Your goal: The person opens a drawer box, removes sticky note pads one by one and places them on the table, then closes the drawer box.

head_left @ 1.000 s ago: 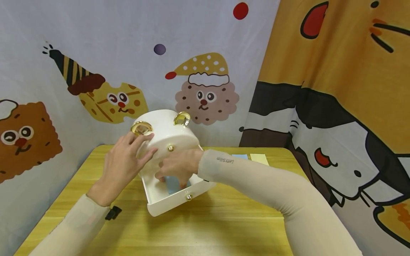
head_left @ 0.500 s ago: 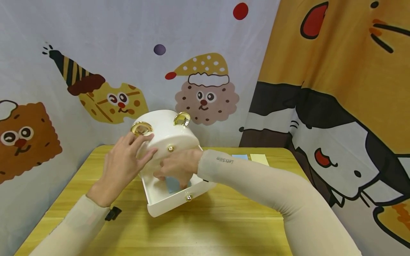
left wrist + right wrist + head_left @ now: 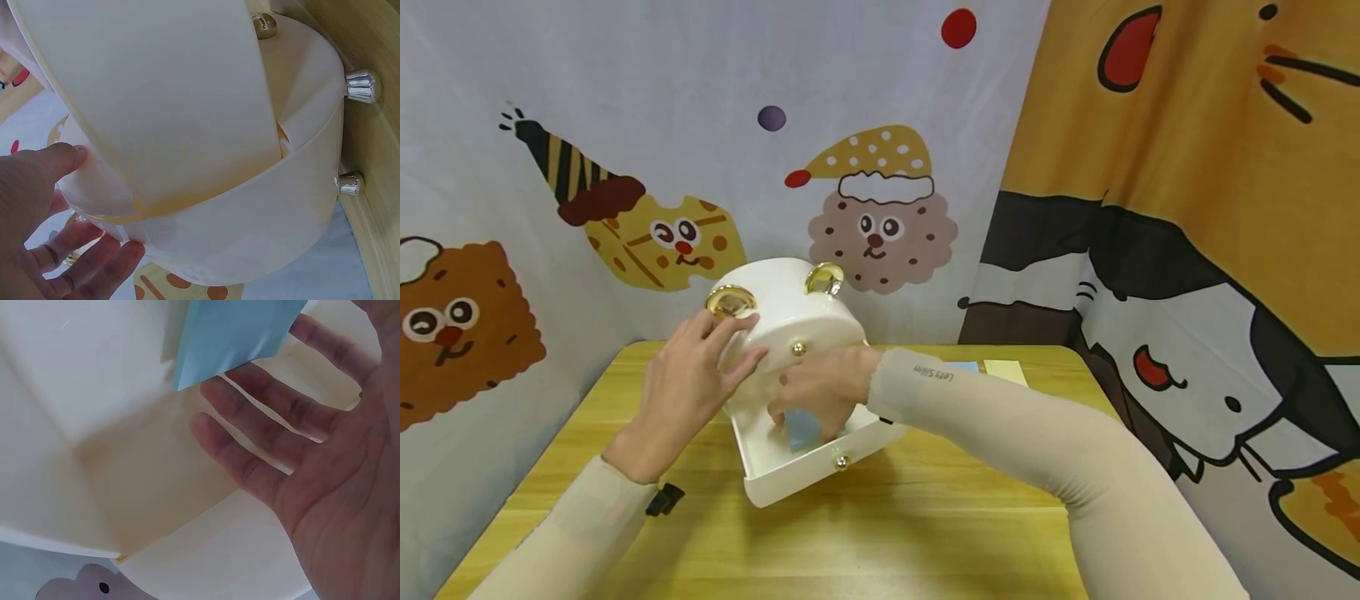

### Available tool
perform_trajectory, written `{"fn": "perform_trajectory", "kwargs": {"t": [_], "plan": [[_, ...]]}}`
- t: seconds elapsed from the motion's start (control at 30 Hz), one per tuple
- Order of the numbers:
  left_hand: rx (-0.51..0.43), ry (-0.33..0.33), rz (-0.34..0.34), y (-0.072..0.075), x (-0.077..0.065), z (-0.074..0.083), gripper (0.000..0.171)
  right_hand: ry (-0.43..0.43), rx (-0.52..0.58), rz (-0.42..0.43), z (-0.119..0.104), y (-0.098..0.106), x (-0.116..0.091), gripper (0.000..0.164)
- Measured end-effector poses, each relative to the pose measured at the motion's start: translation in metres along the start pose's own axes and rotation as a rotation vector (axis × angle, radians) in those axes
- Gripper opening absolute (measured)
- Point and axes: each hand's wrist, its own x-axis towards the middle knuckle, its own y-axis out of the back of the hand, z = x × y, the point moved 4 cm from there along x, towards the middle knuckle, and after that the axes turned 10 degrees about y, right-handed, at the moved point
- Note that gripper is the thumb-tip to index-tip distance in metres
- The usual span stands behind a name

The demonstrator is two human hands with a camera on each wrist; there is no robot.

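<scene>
A white round-topped storage box (image 3: 782,287) with gold ear-shaped trims stands on the table, its lower drawer (image 3: 790,483) pulled out. My left hand (image 3: 677,387) rests on the box's upper left side, thumb toward the front and fingers along the curved wall (image 3: 237,231). Down inside the drawer, my right hand (image 3: 827,387) has thumb and index finger on either side of a light blue sticky note pad (image 3: 803,429). The pad's lower edge (image 3: 231,353) meets the other fingertips in the right wrist view. Part of the pad is hidden under the hand.
Behind the right forearm lie another blue note (image 3: 964,367) and a yellow note (image 3: 1006,372) on the wooden table (image 3: 925,533). Gold knobs (image 3: 841,461) stick out from the box's front. Cartoon-printed cloth (image 3: 880,75) hangs at the back and right.
My right hand has shifted very slightly over the blue pad, which shows at a slightly different angle. My left hand and the box stay in place.
</scene>
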Motion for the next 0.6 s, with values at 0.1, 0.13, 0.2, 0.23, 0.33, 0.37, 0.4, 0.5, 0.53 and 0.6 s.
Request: {"fn": "perform_trajectory", "kwargs": {"t": [0.1,0.13,0.2,0.23,0.33,0.37,0.4,0.5,0.53,0.6], "plan": [[-0.003,-0.002,0.003,0.0,-0.001,0.0,0.044,0.012,-0.023,0.003,-0.001,0.0,-0.002,0.066],[-0.002,-0.003,0.004,0.0,-0.001,0.0,0.044,0.015,-0.032,0.007,-0.002,0.0,-0.003,0.067],[0.0,-0.004,0.004,0.0,0.0,0.0,0.044,0.022,-0.04,0.018,-0.002,0.001,-0.005,0.067],[0.0,-0.004,0.003,0.0,-0.001,0.0,0.044,0.024,-0.041,0.025,-0.003,0.002,-0.006,0.067],[0.002,-0.002,-0.002,0.001,-0.001,0.0,0.043,0.034,-0.048,0.053,-0.005,0.003,-0.009,0.067],[0.003,-0.001,-0.003,0.001,-0.001,0.0,0.043,0.037,-0.05,0.061,-0.005,0.004,-0.01,0.067],[0.005,-0.002,-0.004,0.001,-0.001,0.0,0.044,0.041,-0.052,0.07,-0.006,0.004,-0.01,0.067],[0.005,-0.002,-0.003,0.0,-0.001,-0.001,0.044,0.05,-0.073,0.092,-0.008,0.005,-0.013,0.068],[0.007,-0.001,-0.005,0.0,-0.001,-0.001,0.044,0.049,-0.08,0.097,-0.008,0.006,-0.014,0.068],[0.008,0.0,-0.01,0.0,-0.002,-0.001,0.044,0.043,-0.086,0.11,-0.01,0.006,-0.016,0.068]]}}
